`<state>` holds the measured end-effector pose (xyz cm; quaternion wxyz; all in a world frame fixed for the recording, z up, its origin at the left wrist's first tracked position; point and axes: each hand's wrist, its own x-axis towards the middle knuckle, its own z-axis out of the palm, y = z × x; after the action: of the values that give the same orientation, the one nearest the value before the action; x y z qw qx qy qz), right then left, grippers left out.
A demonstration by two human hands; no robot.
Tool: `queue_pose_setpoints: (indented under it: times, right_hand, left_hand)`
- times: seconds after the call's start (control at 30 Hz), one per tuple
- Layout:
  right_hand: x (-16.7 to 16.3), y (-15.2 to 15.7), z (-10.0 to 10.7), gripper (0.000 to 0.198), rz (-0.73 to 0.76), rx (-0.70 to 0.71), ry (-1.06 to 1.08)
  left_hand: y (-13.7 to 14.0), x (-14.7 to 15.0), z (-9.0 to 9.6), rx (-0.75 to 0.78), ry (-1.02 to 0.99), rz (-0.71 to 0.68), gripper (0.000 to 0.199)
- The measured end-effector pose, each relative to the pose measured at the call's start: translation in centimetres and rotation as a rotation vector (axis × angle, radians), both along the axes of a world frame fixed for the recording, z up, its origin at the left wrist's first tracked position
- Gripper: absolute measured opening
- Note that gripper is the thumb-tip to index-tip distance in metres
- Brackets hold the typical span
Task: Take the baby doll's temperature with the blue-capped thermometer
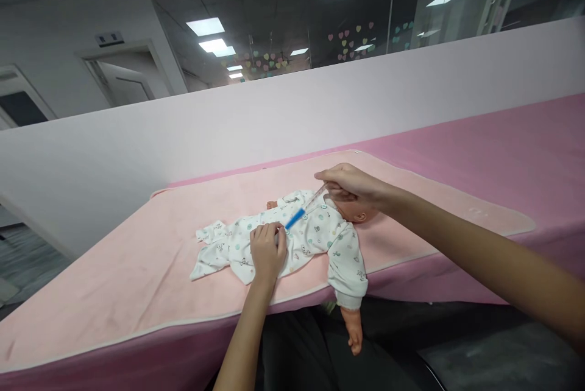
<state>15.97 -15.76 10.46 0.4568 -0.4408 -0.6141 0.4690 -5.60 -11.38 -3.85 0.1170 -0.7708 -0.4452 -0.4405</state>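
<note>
On its back lies a baby doll (311,239) in a white onesie with small green and grey prints. Its head is at the right, largely hidden behind my right hand (347,185). That hand is closed around the upper end of a thin clear tube with a blue lower end (295,218), which looks like a thermometer. The tube slants down to the left above the doll's chest. My left hand (267,250) rests on the doll's belly with bent fingers, thumb close to the blue tip. Whatever lies between thumb and fingers is too small to make out.
A pale pink mat (150,275) under the doll covers part of a darker pink table cover (493,141). One doll arm (351,324) hangs over the near edge. Behind the table runs a low white wall (256,117) with glass above.
</note>
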Motion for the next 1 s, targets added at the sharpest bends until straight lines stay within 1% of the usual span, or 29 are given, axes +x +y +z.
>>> queue_pose_setpoints:
  times: [0.17,0.3,0.43,0.57,0.73,0.83,1.0]
  right_hand:
    - [0.7,-0.6,0.8,0.042,-0.133,0.013,0.022]
    - [1.2,-0.8,0.7,0.043,-0.147,0.011,0.038]
    - [1.4,-0.9,0.4,0.042,-0.075,-0.064,0.064]
    - [1.7,-0.4,-0.2,0.043,-0.096,-0.023,0.071]
    - [2.2,0.2,-0.9,0.043,-0.11,-0.041,0.065]
    - [2.4,-0.1,-0.8,0.043,-0.121,-0.026,0.067]
    - [2.9,-0.5,-0.5,0.041,-0.057,-0.096,0.091]
  left_hand:
    - [0.0,0.0,0.0,-0.014,0.0,-0.003,0.015]
    - [0.0,-0.1,0.0,-0.013,0.005,-0.003,0.016]
    - [-0.1,-0.1,-0.1,-0.018,0.018,0.003,0.016]
    - [-0.1,-0.1,-0.2,-0.026,0.021,0.011,0.016]
    - [-0.2,0.0,-0.2,-0.033,0.021,0.017,0.016]
    - [-0.2,0.0,-0.2,-0.031,0.027,0.019,0.015]
    - [-0.3,0.0,0.0,-0.034,0.035,0.021,0.015]
